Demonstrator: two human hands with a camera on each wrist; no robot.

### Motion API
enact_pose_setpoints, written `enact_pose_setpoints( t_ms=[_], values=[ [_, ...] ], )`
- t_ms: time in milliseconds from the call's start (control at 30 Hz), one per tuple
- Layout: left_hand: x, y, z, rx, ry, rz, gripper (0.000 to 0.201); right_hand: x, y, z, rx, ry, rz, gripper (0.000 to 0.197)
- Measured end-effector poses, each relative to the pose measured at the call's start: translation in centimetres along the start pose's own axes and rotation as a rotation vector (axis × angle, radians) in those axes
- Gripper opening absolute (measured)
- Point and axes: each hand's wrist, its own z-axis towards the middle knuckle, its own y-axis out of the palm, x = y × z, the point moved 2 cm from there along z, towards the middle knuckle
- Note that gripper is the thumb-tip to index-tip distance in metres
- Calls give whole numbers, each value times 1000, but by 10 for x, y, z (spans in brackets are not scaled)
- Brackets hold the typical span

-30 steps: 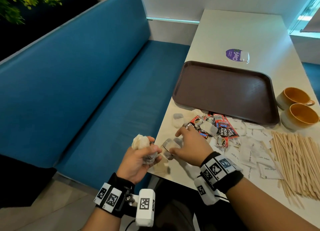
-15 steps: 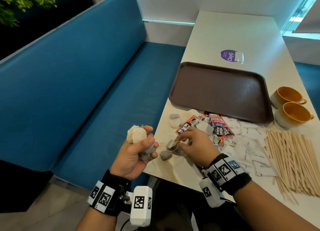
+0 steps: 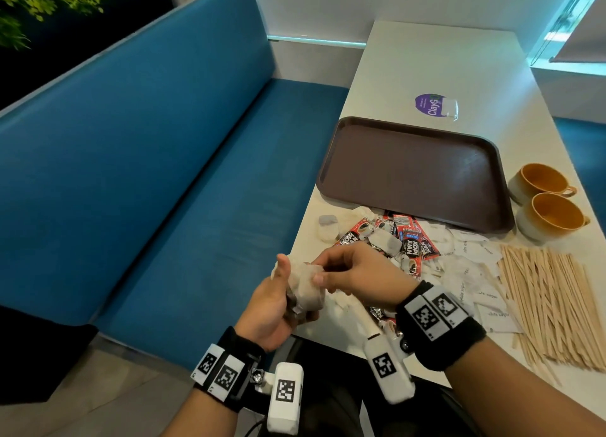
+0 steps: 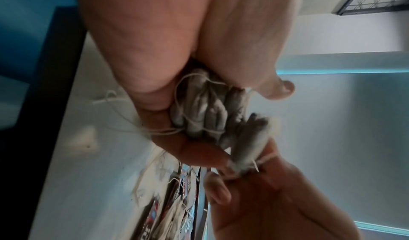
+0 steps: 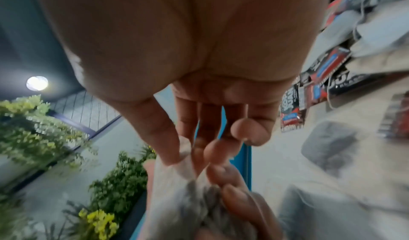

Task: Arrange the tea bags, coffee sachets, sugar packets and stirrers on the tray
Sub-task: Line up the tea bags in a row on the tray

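Note:
My left hand (image 3: 278, 300) grips a bunch of grey tea bags (image 3: 305, 289) at the table's near left edge; the left wrist view shows the tea bags (image 4: 205, 116) bundled with strings in its curled fingers. My right hand (image 3: 354, 274) pinches one tea bag (image 5: 183, 167) against that bunch. The brown tray (image 3: 410, 171) lies bare beyond. Red coffee sachets (image 3: 410, 243), white sugar packets (image 3: 475, 272) and wooden stirrers (image 3: 554, 302) lie loose on the table. Another tea bag (image 3: 328, 228) sits near the left edge.
Two orange-lined cups (image 3: 551, 213) stand right of the tray. A purple sticker (image 3: 433, 105) lies beyond it. A blue bench (image 3: 164, 174) runs along the table's left side. The white table (image 3: 442, 59) extends far past the tray.
My right hand lifted a tea bag from the table and brought it to the bunch in my left hand. The left hand moved right toward the table edge.

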Motion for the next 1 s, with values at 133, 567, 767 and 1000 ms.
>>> enact_pose_setpoints(
  t_ms=[133,567,767,1000],
  values=[
    [-1,-2,0,-83,-31,-47,89,6,10,8,109,-32,-205,5],
    [9,-44,-10,-13,49,-153,44,29,8,28,275,8,-567,21],
    [14,-51,-13,-23,72,-171,58,31,30,38,25,52,-917,52],
    [10,-45,-15,23,62,-104,51,25,27,41,93,107,-779,14]
  ],
)
